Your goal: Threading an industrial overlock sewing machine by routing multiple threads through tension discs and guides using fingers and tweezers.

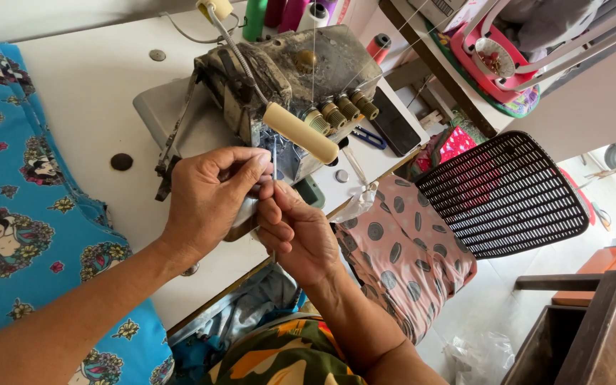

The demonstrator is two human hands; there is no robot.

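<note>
White thread sits pinched between my left grip and right grip, before the overlock machine near the worktop front edge.

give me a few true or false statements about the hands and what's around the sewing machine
1. Both hands meet in front of the sewing machine. True.
2. The left hand holds scissors. False: its fingertips pinch at a thin thread; the blue-handled scissors lie on the table.
3. Blue printed cloth lies left of the machine. True.
4. The black plastic chair stands left of the person. False: it stands to the right.
5. The right hand rests flat on the table. False: it is raised, fingers meeting the left hand's.
</note>
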